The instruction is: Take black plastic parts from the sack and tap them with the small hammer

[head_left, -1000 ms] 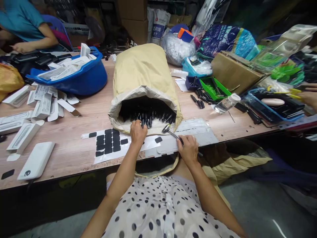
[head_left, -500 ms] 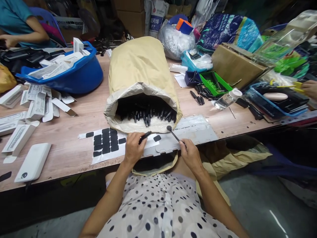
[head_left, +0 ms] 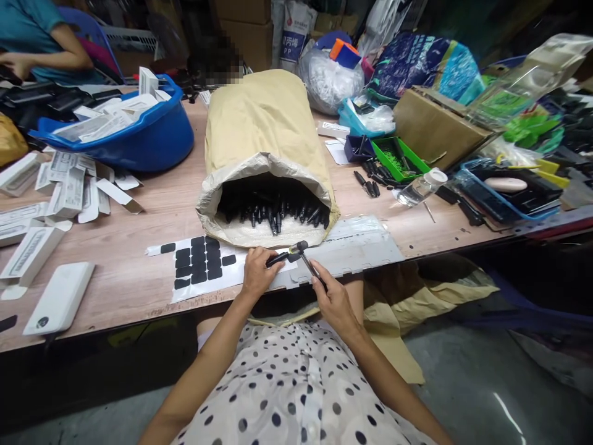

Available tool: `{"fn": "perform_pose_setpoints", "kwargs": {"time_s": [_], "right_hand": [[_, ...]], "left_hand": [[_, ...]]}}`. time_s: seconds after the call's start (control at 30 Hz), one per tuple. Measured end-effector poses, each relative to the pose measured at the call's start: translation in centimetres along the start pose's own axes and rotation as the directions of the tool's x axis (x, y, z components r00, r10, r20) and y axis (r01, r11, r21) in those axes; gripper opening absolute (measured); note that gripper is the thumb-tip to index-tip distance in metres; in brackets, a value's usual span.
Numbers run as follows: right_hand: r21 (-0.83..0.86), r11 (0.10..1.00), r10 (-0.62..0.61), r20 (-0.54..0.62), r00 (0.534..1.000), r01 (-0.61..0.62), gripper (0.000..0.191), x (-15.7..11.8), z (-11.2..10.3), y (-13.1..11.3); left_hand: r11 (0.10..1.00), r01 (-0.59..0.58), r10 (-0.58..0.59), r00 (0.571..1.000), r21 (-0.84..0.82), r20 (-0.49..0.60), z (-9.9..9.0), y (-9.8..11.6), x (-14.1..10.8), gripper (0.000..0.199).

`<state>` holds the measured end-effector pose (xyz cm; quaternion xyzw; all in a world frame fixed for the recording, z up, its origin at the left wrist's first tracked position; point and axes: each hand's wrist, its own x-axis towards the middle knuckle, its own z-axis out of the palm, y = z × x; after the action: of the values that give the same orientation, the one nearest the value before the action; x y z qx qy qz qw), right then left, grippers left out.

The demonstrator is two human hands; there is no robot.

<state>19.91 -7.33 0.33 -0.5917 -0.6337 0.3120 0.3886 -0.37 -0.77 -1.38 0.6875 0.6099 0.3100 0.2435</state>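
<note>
My left hand (head_left: 258, 270) rests at the table's front edge, closed around a slim black pen-shaped part (head_left: 276, 259) that points right. A yellow-green spot shows at the part's tip. My right hand (head_left: 334, 300) grips a small hammer (head_left: 306, 262) with a metal shaft and a dark head. The hammer head is right at the part's tip; whether they touch, I cannot tell. Just beyond my hands lies an open beige sack (head_left: 262, 117) with its mouth toward me, holding many similar black parts (head_left: 273, 217).
Left of my hand is a white sheet (head_left: 222, 285) with black stickers (head_left: 198, 262). Farther left are white boxes (head_left: 69, 191), a blue basin (head_left: 152, 139) and a white power bank (head_left: 60, 296). On the right stand a green tray (head_left: 393, 157) and a clear bottle (head_left: 419, 188).
My right hand has moved left and slightly down, bringing the hammer head to the black part's tip. My left hand has shifted slightly right, turning the part more level.
</note>
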Motion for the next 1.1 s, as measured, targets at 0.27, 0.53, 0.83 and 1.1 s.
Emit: {"fn": "perform_pose_setpoints", "kwargs": {"time_s": [0.27, 0.53, 0.83, 1.1], "right_hand": [[-0.134, 0.986, -0.095, 0.050, 0.994, 0.101, 0.046, -0.1, 0.7, -0.7], [-0.255, 0.943, -0.206, 0.065, 0.976, 0.216, 0.048, -0.8, 1.2, -1.0], [-0.329, 0.920, -0.194, 0.089, 0.977, 0.213, 0.047, -0.8, 0.8, -1.4], [-0.374, 0.905, -0.201, 0.047, 0.978, 0.204, 0.045, -0.8, 0.5, -0.6]], "left_hand": [[0.999, 0.032, -0.032, 0.999, -0.006, -0.008, 0.5, 0.0, 0.2, 0.012], [0.999, 0.049, -0.049, 0.999, -0.004, -0.008, 1.0, 0.6, 0.2, 0.011], [0.997, 0.056, -0.057, 0.998, -0.062, -0.013, 1.3, 0.9, 0.3, 0.009], [0.997, 0.063, -0.065, 0.997, -0.047, -0.036, 1.3, 1.0, 0.3, 0.013]]}}
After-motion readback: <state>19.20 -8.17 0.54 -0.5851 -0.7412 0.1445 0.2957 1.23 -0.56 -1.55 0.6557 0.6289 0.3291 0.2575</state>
